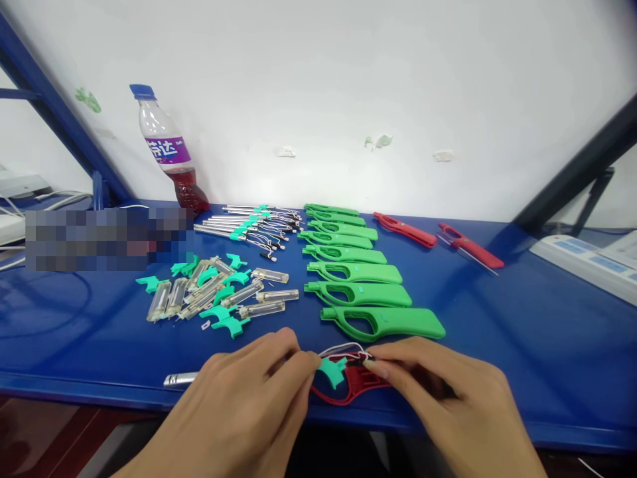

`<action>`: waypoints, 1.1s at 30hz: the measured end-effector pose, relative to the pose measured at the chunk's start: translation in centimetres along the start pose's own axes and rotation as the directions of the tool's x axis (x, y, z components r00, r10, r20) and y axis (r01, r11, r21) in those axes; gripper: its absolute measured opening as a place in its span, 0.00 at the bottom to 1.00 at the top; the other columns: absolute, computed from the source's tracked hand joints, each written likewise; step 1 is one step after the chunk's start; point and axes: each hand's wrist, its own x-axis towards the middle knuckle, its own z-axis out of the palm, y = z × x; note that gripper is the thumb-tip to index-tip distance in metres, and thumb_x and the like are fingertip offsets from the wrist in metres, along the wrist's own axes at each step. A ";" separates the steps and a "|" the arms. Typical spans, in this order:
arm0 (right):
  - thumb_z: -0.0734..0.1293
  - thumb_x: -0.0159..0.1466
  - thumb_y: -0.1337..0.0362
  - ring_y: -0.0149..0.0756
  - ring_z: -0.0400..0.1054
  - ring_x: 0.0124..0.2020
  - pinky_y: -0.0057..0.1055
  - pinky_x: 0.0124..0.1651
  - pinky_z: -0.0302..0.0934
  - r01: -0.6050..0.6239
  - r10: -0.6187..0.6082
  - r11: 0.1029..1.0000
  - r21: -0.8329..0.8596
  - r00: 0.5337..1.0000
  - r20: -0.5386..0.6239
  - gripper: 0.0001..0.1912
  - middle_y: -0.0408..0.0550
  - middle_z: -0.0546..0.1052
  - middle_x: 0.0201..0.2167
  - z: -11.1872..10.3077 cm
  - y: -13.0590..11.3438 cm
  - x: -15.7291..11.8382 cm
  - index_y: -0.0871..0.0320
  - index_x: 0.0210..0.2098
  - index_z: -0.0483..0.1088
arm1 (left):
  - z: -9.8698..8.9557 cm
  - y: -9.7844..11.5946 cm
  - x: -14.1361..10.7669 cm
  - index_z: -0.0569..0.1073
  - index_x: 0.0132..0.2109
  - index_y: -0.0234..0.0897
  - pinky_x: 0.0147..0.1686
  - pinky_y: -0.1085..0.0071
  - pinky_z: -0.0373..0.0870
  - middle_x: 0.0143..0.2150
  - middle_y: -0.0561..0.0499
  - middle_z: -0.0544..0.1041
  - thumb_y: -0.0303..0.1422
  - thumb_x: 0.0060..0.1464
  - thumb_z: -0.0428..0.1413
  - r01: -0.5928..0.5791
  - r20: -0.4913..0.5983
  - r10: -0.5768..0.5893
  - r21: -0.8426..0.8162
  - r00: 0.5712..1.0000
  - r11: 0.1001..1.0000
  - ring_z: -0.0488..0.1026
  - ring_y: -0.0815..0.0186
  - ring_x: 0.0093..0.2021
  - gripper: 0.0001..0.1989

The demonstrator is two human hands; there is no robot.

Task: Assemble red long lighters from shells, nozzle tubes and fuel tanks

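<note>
At the table's front edge, a red lighter shell half [343,397] lies between my hands, its inner side facing up. My left hand [249,392] is closed around a silver metal tube [180,379], whose end sticks out to the left. Beside its fingertips a teal trigger [332,373] sits over the red shell's loop. My right hand [448,385] pinches the end of a thin white wire [343,346] by a small black piece, over the shell's handle. Fingers hide the shell's two ends and most of the tube.
Several green lighter shells [398,323] form a column beyond my hands. Loose clear fuel tanks [261,309] and teal triggers [231,325] lie left, with wired metal tubes [213,230] behind. Red shells [408,231], a drink bottle [166,149] and a power strip [587,262] stand around.
</note>
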 end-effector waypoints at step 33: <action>0.78 0.64 0.56 0.28 0.84 0.31 0.09 0.36 0.72 -0.348 0.328 0.899 0.266 0.937 0.116 0.04 0.31 0.87 0.32 -1.0 -1.4 0.9 0.39 0.32 0.87 | 2.4 0.3 -0.4 0.73 0.52 0.45 0.30 0.70 0.77 0.41 0.55 0.81 0.25 0.73 0.50 0.004 -0.127 0.002 0.045 0.992 0.999 0.81 0.65 0.31 0.10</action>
